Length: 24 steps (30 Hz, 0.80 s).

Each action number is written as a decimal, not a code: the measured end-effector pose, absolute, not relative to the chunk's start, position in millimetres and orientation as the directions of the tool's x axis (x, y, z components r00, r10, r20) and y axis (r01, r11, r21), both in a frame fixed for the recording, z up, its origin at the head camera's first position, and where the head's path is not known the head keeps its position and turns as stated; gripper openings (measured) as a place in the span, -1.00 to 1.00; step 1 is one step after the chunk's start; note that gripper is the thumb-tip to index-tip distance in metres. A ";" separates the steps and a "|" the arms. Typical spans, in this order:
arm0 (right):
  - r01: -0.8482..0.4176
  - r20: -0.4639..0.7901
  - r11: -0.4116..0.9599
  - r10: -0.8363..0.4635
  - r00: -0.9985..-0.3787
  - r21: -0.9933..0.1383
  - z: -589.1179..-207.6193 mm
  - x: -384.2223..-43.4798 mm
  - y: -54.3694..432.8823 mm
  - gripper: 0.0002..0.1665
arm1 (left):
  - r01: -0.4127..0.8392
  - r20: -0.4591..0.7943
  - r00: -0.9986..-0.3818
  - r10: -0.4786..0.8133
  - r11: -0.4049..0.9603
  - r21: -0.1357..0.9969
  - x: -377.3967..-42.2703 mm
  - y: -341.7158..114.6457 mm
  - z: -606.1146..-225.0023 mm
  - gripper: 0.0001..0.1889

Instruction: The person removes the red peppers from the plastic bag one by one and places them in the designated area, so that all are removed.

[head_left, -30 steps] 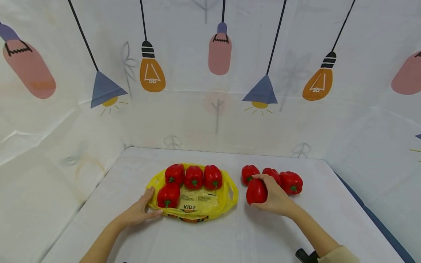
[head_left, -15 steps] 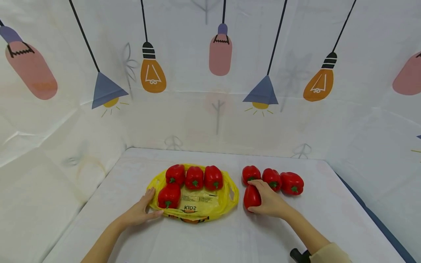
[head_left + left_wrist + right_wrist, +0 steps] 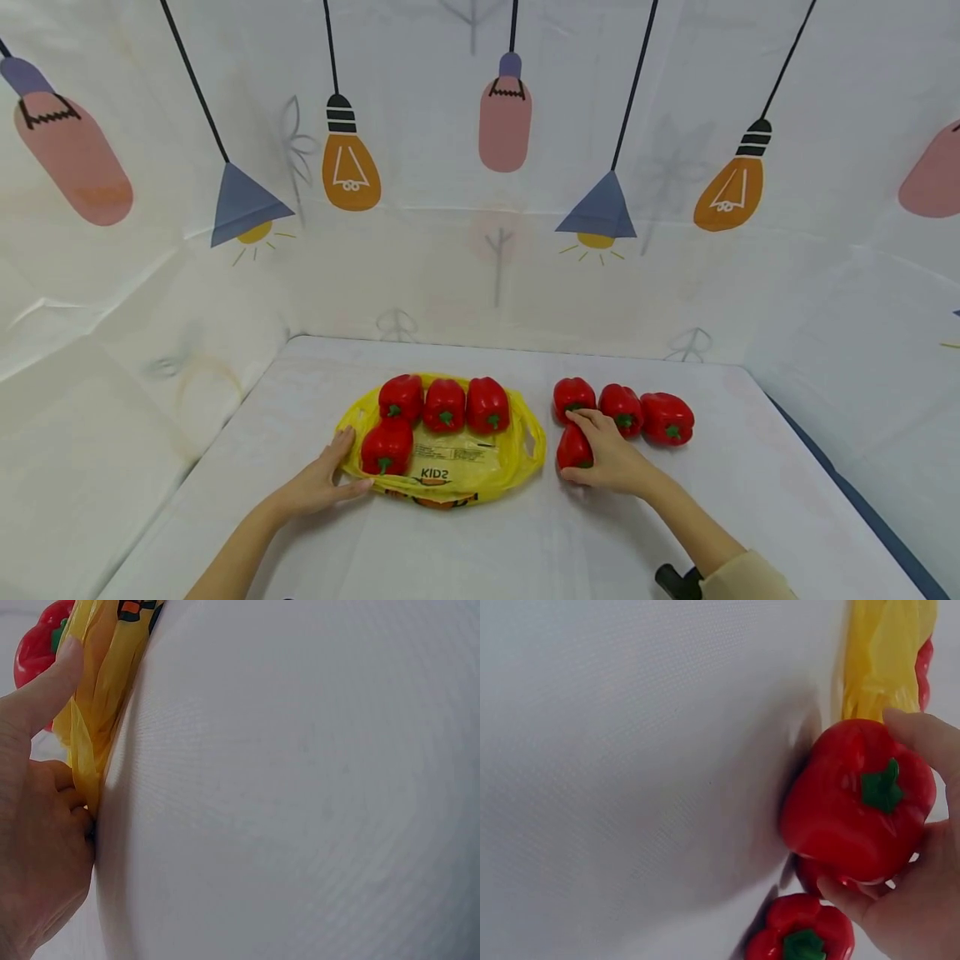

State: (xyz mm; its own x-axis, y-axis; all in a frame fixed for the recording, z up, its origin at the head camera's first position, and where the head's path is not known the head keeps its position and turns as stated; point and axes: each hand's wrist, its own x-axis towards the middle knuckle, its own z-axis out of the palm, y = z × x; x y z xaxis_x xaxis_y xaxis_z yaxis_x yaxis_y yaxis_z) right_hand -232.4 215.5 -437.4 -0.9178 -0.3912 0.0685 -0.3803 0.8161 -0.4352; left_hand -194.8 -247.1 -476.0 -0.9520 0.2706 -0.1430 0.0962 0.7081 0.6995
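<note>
My right hand (image 3: pixel 618 460) grips a red bell pepper (image 3: pixel 572 448), thumb on one side and fingers on the other. In the right wrist view this bell pepper (image 3: pixel 829 817) shows its green stem, close over the white tabletop. At the left edge of a flattened yellow plastic bag (image 3: pixel 465 479), my left hand (image 3: pixel 318 483) holds the bag's rim. In the left wrist view the thumb lies along the yellow plastic (image 3: pixel 105 682) with the fingers curled behind it. Several bell peppers sit on the bag, among them a front one (image 3: pixel 387 447) near my left hand.
Beyond my right hand, 3 more red bell peppers stand in a row, the rightmost bell pepper (image 3: pixel 667 419) lying tilted. A white cloth (image 3: pixel 495 550) covers the table. Behind it hangs a white sheet (image 3: pixel 450 275) printed with lamps. A black object (image 3: pixel 678 581) sits by the right sleeve.
My right hand has brought its bell pepper slightly left and down toward the table, in front of the row, and turned it a little. The left hand and the bag have stayed put.
</note>
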 end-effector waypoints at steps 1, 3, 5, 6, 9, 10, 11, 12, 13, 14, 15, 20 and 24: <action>-0.381 0.069 0.817 -0.391 -0.918 -0.432 -437.7 -232.2 215.8 0.07 | 0.096 -0.145 -0.951 0.272 0.708 0.700 -194.4 -246.9 -475.5 0.10; -0.379 0.071 0.821 -0.388 -0.919 -0.428 -437.0 -231.2 216.4 0.12 | 0.093 -0.148 -0.951 0.273 0.706 0.702 -193.9 -246.4 -474.7 0.10; -0.377 0.080 0.821 -0.381 -0.921 -0.428 -435.0 -230.1 217.2 0.16 | 0.090 -0.154 -0.950 0.273 0.707 0.702 -193.4 -245.9 -474.4 0.10; -0.375 0.089 0.823 -0.374 -0.923 -0.427 -433.3 -229.4 217.7 0.18 | 0.090 -0.155 -0.949 0.273 0.708 0.700 -193.2 -245.7 -474.3 0.09; -0.375 0.142 0.823 -0.349 -0.926 -0.427 -427.0 -228.1 219.4 0.23 | 0.086 -0.157 -0.950 0.268 0.713 0.695 -193.0 -245.6 -474.7 0.10; -0.381 0.173 0.816 -0.340 -0.924 -0.435 -424.8 -227.9 220.0 0.24 | 0.086 -0.157 -0.951 0.266 0.716 0.692 -192.9 -245.6 -474.6 0.10; -0.389 0.207 0.810 -0.331 -0.921 -0.438 -422.6 -227.8 220.7 0.25 | 0.086 -0.157 -0.951 0.266 0.717 0.691 -192.6 -245.4 -474.2 0.10; -0.399 0.244 0.801 -0.320 -0.916 -0.446 -421.0 -228.1 221.6 0.25 | 0.086 -0.155 -0.952 0.264 0.717 0.692 -192.6 -245.5 -473.8 0.10; -0.413 0.285 0.788 -0.310 -0.907 -0.458 -419.8 -228.4 222.6 0.26 | 0.084 -0.155 -0.953 0.261 0.717 0.692 -192.7 -245.6 -473.6 0.10; -0.426 0.326 0.773 -0.296 -0.898 -0.470 -418.7 -228.6 223.7 0.26 | 0.084 -0.154 -0.953 0.260 0.718 0.691 -192.7 -245.6 -473.2 0.10; -0.441 0.367 0.757 -0.282 -0.886 -0.483 -418.0 -228.8 224.4 0.26 | 0.085 -0.153 -0.953 0.260 0.717 0.692 -192.8 -245.7 -472.8 0.10; -0.498 0.505 0.692 -0.220 -0.835 -0.523 -415.1 -228.2 226.5 0.23 | 0.084 -0.153 -0.953 0.260 0.714 0.695 -193.1 -245.5 -472.2 0.11; -0.525 0.536 0.672 -0.221 -0.815 -0.522 -413.1 -227.7 225.4 0.21 | 0.086 -0.153 -0.952 0.264 0.713 0.696 -192.8 -245.3 -471.8 0.11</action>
State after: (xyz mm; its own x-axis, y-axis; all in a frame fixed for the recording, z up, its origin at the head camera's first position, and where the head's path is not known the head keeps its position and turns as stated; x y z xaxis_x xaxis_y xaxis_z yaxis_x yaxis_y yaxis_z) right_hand -227.7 225.4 -413.1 -0.8149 -0.2206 0.5359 -0.5252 0.6720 -0.5220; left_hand -192.8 -245.3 -471.8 -0.9522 0.2644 -0.1528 0.0864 0.7131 0.6958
